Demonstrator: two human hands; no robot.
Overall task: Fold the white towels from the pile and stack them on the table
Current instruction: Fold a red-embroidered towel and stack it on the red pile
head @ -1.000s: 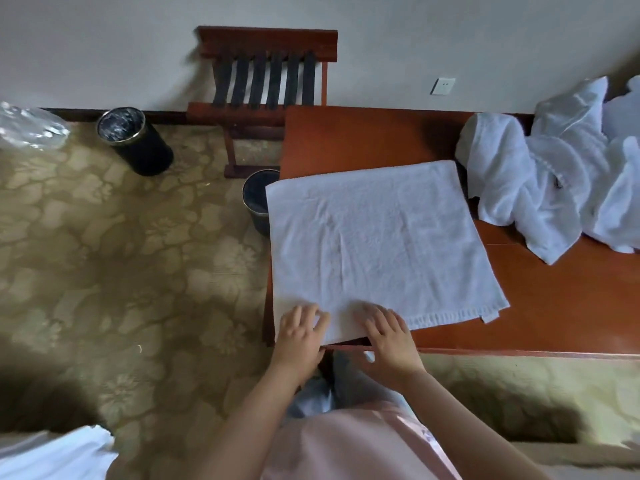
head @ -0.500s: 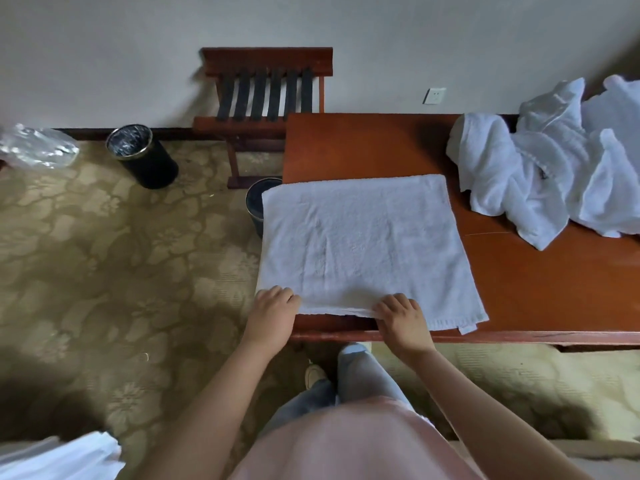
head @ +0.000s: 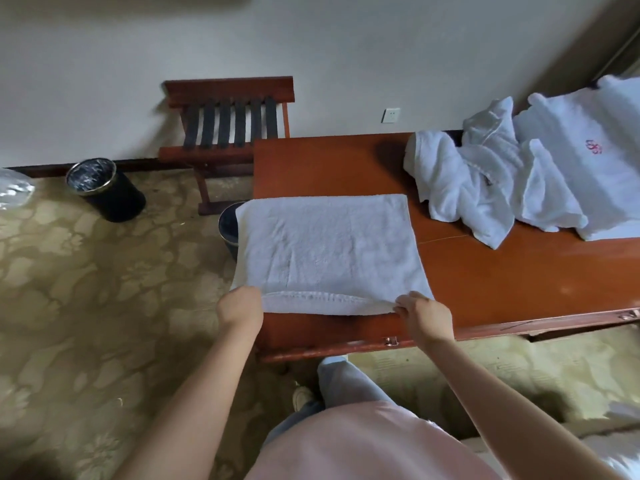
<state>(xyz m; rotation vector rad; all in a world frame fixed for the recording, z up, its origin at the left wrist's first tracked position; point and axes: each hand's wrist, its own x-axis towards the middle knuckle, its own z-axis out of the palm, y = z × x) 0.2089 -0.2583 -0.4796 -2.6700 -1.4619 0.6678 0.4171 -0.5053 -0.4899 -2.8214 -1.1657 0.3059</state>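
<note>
Low at centre frame, left hand (head: 240, 304) and right hand (head: 424, 315) — resting together mid-edge a second ago — now each pinch a lifted near corner of the towel (head: 329, 244) on the table (head: 502, 278), so the next fold looks begun.

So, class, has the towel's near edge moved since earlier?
Yes: the near edge of the towel pulled back from the table front, toward the wall.
</note>
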